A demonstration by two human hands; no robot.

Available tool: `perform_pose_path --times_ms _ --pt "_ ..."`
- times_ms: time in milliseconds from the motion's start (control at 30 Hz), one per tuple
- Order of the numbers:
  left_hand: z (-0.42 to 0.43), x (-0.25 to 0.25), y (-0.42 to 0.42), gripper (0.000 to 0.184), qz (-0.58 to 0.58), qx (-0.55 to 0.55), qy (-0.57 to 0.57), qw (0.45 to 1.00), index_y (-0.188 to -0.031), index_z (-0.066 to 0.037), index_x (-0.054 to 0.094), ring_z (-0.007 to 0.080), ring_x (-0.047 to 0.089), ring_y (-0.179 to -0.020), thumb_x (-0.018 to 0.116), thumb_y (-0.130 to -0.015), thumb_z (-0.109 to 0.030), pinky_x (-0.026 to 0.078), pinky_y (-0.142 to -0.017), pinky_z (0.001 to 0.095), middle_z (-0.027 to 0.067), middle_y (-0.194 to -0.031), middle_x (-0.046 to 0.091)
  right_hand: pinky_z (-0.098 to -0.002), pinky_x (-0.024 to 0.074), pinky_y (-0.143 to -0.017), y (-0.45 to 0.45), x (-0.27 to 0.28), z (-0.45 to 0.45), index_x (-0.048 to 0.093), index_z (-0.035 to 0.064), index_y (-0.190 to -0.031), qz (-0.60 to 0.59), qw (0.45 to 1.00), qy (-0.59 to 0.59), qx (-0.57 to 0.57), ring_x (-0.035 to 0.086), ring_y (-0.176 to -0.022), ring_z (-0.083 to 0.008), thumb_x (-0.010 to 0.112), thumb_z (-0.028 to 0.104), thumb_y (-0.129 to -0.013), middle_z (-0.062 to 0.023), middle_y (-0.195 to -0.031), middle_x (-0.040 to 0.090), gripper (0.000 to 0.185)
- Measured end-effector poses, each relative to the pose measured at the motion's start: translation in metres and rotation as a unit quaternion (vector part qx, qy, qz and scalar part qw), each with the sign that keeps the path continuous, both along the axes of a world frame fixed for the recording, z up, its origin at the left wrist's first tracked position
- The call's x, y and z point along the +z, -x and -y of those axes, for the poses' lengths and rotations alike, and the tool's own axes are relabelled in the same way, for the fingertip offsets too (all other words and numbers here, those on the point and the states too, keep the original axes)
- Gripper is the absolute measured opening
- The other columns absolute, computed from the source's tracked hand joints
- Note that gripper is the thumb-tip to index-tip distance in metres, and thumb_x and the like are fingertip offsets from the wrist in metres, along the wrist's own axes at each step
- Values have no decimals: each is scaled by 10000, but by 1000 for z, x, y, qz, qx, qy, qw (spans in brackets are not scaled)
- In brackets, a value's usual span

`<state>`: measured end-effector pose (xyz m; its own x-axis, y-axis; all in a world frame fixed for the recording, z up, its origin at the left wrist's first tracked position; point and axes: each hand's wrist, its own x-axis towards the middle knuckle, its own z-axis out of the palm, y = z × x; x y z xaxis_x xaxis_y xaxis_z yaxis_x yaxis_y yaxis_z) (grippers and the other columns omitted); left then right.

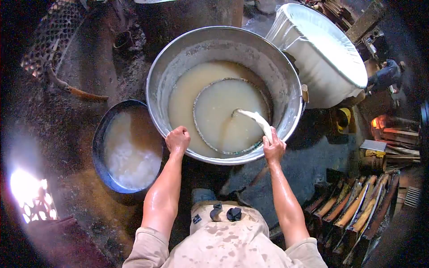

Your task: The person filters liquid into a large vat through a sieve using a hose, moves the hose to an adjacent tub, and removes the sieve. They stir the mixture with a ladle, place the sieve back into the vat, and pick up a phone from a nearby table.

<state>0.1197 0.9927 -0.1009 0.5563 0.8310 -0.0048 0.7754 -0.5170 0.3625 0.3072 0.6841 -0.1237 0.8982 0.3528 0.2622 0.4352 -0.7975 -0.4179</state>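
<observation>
A large round metal pot [154,96] stands before me, holding cloudy, pale brown liquid [187,89]. Within it a thin dark-edged hoop [195,111] encloses a circle of the same liquid; what lies beneath is hidden. My left hand [178,140] is closed at the near left rim of the pot. My right hand [274,146] is closed around a whitish, curved handle-like piece [260,119] above the near right of the pot. That piece slants up and left over the hoop, its dark far tip at or near the liquid surface.
A blue-rimmed basin [99,149] with cloudy, foamy liquid sits at the left. A big plastic-lined tub [313,67] stands at the back right. Split firewood [353,207] lies at the right, below a burning fire [379,122]. A curved stick [82,93] lies on the left.
</observation>
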Motion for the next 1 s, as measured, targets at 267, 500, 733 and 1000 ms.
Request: perform_pose_path --times_ms 267,500,733,1000 --pt "-2 -4 0 192 -2 -9 9 1000 -852 -148 718 340 664 -782 551 -774 -203 523 -730 437 152 -839 685 -388 410 -879 2 4 -1 545 184 -1294 -10 1000 7 -5 650 -849 -255 665 321 -782 -94 -1004 688 544" --pt "-2 -3 0 198 -14 -10 6 1000 -846 -144 718 340 662 -775 543 -773 -201 522 -730 440 142 -845 687 -382 404 -866 -1 -1 -1 535 185 -1302 0 1000 -19 2 648 -828 -257 671 325 -780 -94 -932 697 558" --pt "-1 0 0 196 8 -9 11 1000 -821 -126 718 342 660 -775 542 -759 -188 520 -736 436 150 -839 682 -380 402 -867 -1 -2 0 510 228 -1325 -8 1000 -10 -2 643 -834 -254 685 324 -778 -96 -940 694 582" --pt "-2 0 0 208 4 -10 7 1000 -834 -126 719 348 658 -792 536 -760 -192 518 -745 440 157 -849 681 -389 417 -860 -2 -2 0 537 212 -1303 0 1000 -23 3 644 -803 -266 691 307 -766 -95 -934 695 567"
